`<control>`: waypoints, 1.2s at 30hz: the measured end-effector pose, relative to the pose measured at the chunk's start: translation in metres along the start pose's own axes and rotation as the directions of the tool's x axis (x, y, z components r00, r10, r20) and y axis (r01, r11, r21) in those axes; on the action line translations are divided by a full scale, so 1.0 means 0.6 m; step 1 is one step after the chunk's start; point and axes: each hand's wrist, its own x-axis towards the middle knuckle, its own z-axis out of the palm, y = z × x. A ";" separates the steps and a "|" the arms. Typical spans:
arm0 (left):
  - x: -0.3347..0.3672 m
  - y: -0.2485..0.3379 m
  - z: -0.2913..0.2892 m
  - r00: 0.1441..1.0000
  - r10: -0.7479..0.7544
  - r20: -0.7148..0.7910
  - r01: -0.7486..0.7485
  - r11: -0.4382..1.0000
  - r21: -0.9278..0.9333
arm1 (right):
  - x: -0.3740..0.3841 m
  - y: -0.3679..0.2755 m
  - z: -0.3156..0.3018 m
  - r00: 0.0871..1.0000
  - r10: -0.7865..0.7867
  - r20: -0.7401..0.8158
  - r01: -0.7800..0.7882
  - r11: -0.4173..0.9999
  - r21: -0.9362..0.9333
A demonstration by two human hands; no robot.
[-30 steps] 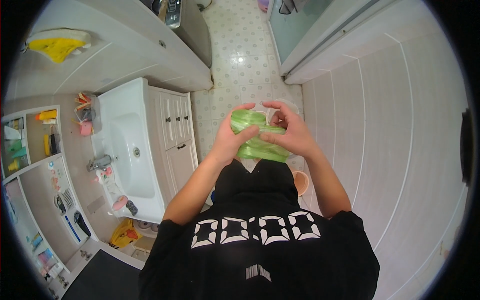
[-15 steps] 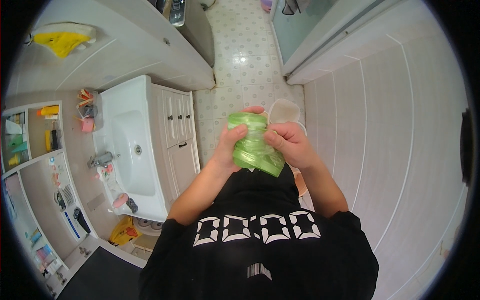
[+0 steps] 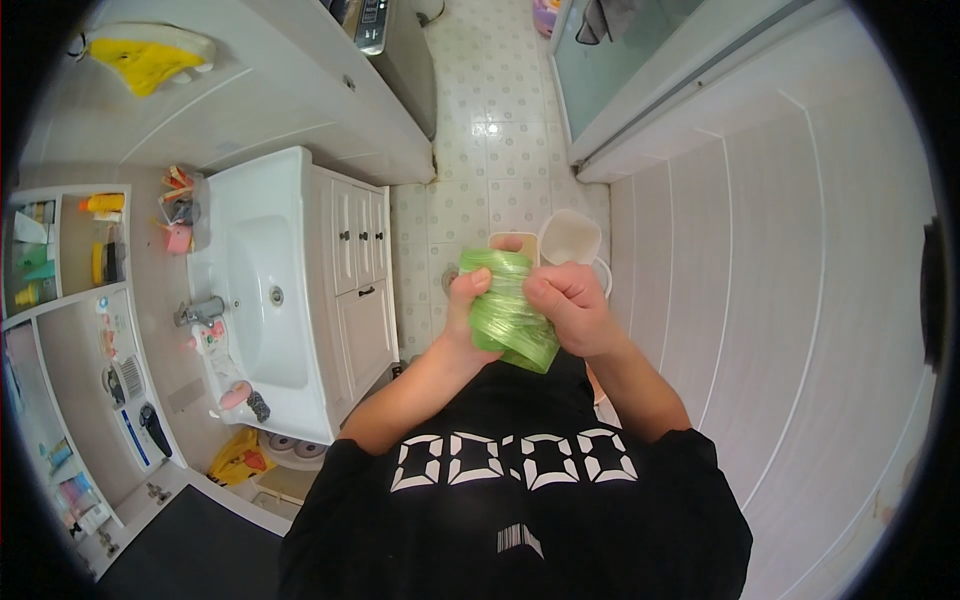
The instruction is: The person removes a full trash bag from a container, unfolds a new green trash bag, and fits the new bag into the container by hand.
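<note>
Your left hand (image 3: 468,308) is partly closed around the film (image 3: 508,312), a crumpled green plastic bundle, with its thumb on the near face and a fingertip showing past the upper edge. Your right hand (image 3: 577,308) is curled almost into a fist against the film's right edge, apparently pinching it; the exact contact beneath the fingers is hidden. The film thus lies between your two hands. As to progress, the two-handed hold appears complete, whereas the film looks layered and gathered: no detached piece and no opened mouth can be seen, so separating and spreading appear undone. The white bin (image 3: 570,238), just beyond your right hand, shows no green film over its rim.
</note>
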 end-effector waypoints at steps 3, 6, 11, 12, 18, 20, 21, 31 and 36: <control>-0.004 -0.001 0.004 0.999 0.013 -0.035 -0.014 1.000 -0.023 | -0.004 0.009 0.004 1.000 -0.020 -0.025 0.019 1.000 -0.019; -0.003 0.015 0.019 0.990 0.104 -0.096 -0.095 0.991 0.098 | -0.005 0.014 0.008 0.988 0.015 -0.154 -0.004 0.998 0.068; 0.007 0.075 0.030 0.973 0.201 0.111 -0.229 0.820 0.524 | 0.010 -0.028 -0.024 1.000 0.019 0.009 -0.009 0.778 -0.628; 0.007 0.081 0.036 0.961 0.210 0.180 -0.277 0.740 0.613 | 0.015 -0.034 -0.025 1.000 0.016 0.010 -0.006 0.778 -0.628; 0.012 0.103 0.036 0.983 0.169 0.077 -0.154 0.510 0.846 | 0.027 -0.049 -0.017 0.993 0.031 0.112 0.050 0.756 -0.653; 0.009 0.099 0.040 0.986 0.164 0.044 -0.139 0.629 0.765 | 0.025 -0.045 -0.013 0.997 0.008 0.083 0.043 0.803 -0.594; 0.006 0.097 0.043 0.987 0.158 0.013 -0.126 0.730 0.672 | 0.025 -0.047 -0.008 0.996 0.007 0.087 0.046 0.804 -0.593; -0.002 0.039 0.050 0.968 0.250 0.034 -0.252 0.961 0.113 | 0.022 -0.035 0.047 0.916 -0.384 -0.111 0.271 0.800 -0.535; -0.002 0.039 0.046 0.971 0.233 -0.054 -0.226 0.968 0.113 | 0.021 -0.030 0.045 0.901 -0.412 -0.137 0.277 0.788 -0.551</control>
